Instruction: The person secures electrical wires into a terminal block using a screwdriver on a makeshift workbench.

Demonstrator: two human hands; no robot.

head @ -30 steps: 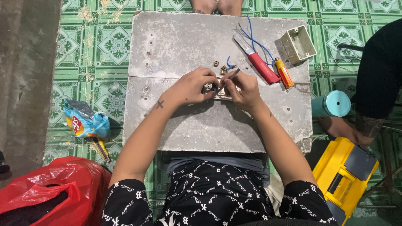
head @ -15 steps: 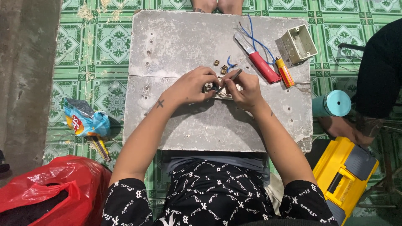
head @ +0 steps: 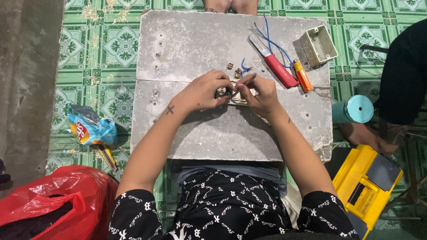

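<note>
My left hand [head: 206, 92] grips a small dark electrical part [head: 223, 93] over the grey slab [head: 191, 49]. My right hand [head: 263, 94] holds a thin metal tool [head: 247, 82], its tip angled down to that part. A pale flat piece [head: 239, 99] lies under both hands, mostly hidden. Small brass bits [head: 234, 70] and a short blue wire [head: 244, 66] lie just beyond my fingers.
On the slab's far right lie a red-handled knife [head: 279, 69], an orange-yellow lighter [head: 302, 76], blue wires [head: 272, 41] and a beige box [head: 317, 46]. Around it: a teal cylinder [head: 353, 109], yellow toolbox [head: 365, 184], red bag [head: 58, 202], snack packet [head: 89, 128], another person [head: 402, 75].
Both hands stay over the small part with only slight finger shifts. Nothing else has moved.
</note>
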